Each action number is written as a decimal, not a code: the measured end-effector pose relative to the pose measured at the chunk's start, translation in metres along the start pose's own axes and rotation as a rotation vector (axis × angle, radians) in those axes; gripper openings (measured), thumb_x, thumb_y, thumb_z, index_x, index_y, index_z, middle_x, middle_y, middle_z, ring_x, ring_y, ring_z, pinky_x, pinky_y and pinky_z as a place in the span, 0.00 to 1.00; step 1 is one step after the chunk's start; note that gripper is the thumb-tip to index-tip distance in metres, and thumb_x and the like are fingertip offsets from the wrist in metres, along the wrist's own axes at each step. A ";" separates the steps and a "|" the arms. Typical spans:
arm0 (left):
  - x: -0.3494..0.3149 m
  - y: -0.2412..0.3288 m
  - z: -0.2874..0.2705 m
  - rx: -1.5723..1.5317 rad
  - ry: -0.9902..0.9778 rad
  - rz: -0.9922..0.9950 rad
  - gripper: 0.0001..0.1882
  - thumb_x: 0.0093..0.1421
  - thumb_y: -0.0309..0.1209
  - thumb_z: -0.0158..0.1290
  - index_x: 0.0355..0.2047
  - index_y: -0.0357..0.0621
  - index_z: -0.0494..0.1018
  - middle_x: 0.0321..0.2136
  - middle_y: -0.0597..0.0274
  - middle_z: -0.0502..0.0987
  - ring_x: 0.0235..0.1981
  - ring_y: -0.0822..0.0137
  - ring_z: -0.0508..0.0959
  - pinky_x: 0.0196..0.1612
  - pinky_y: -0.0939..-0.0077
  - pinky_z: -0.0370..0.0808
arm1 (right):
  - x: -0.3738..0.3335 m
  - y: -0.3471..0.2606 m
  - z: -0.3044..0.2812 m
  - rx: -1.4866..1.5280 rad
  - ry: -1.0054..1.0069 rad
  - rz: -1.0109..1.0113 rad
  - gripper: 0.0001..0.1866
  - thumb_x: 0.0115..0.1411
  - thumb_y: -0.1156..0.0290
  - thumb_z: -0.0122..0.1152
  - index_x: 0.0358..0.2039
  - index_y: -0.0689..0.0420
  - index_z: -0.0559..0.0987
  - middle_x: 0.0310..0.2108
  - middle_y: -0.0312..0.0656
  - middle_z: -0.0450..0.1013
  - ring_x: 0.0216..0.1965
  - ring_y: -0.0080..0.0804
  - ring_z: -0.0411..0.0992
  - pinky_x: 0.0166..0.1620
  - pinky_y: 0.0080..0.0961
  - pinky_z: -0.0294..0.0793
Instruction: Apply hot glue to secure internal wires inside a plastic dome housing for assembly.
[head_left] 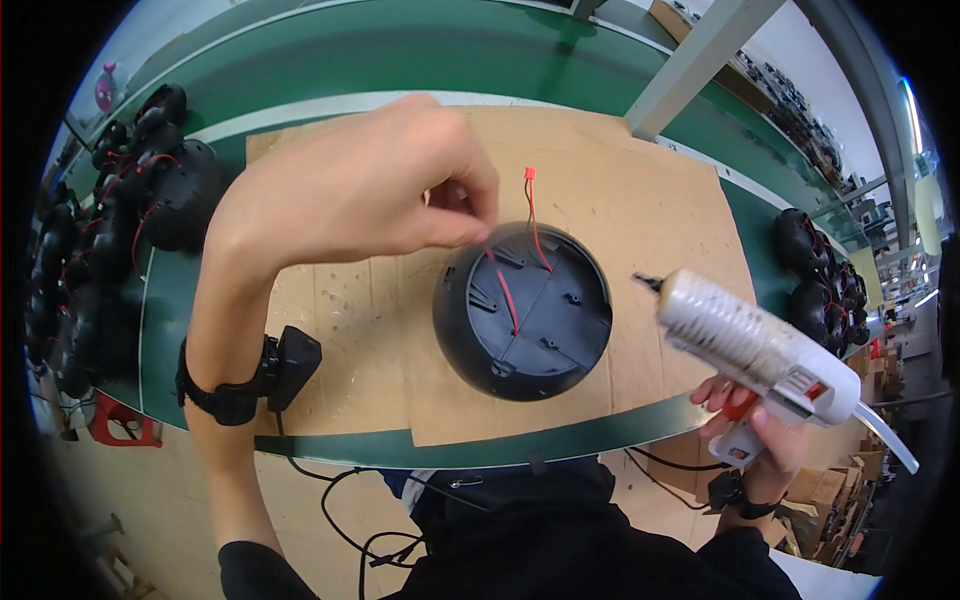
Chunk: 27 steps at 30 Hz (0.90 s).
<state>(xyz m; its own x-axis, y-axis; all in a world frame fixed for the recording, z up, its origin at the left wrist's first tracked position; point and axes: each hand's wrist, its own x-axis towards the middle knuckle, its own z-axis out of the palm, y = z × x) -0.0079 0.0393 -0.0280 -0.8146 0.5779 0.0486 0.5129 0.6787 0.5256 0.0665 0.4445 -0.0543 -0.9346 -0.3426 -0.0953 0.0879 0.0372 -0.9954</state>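
Observation:
A round black plastic housing (pixel 560 340) sits on the cardboard with its hollow, ribbed inside facing up. Above its far left rim, my left hand (pixel 440 190) is closed in a pinch on the upper end of a red wire (pixel 507 290) that rises from inside the housing. A second lead, red and dark with a red connector (pixel 530 174), comes out of the housing and lies past its far rim. To the right, my right hand (pixel 750 420) grips the handle of a white hot glue gun (pixel 745 345). Its dark nozzle points left toward the housing, apart from it; a whitish glue stick (pixel 888 437) sticks out behind.
Cardboard (pixel 660 200) covers part of the green bench (pixel 480 448). Several similar black housings with red wires (pixel 180 195) are piled at the left, and more black housings (pixel 815 280) stand at the right. A grey metal post (pixel 690 75) rises at the back right.

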 end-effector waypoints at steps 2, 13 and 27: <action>0.006 0.004 0.002 0.015 0.062 0.076 0.06 0.58 0.25 0.62 0.34 0.35 0.81 0.27 0.56 0.82 0.28 0.64 0.82 0.34 0.74 0.80 | -0.004 -0.017 0.010 -0.056 -0.040 0.180 0.38 0.55 0.61 0.73 0.60 0.67 0.68 0.43 0.55 0.78 0.51 0.55 0.77 0.45 0.43 0.85; 0.020 -0.014 0.032 -0.071 0.242 0.116 0.07 0.58 0.27 0.63 0.32 0.33 0.81 0.25 0.54 0.81 0.28 0.64 0.82 0.38 0.73 0.81 | 0.007 -0.049 0.023 -0.143 -0.164 0.527 0.38 0.56 0.69 0.74 0.64 0.61 0.65 0.51 0.49 0.76 0.50 0.38 0.78 0.55 0.36 0.79; 0.014 0.011 -0.003 -0.204 -0.012 -0.023 0.13 0.61 0.29 0.57 0.36 0.27 0.81 0.28 0.42 0.83 0.27 0.56 0.83 0.35 0.69 0.79 | 0.004 -0.056 0.041 -0.530 0.129 0.156 0.49 0.38 0.64 0.86 0.60 0.62 0.69 0.46 0.47 0.77 0.43 0.39 0.77 0.47 0.37 0.79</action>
<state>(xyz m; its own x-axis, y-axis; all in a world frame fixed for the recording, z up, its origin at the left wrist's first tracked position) -0.0146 0.0536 -0.0192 -0.8215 0.5697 0.0252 0.4279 0.5867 0.6875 0.0719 0.4029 0.0004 -0.9618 -0.1795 -0.2065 0.0742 0.5555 -0.8282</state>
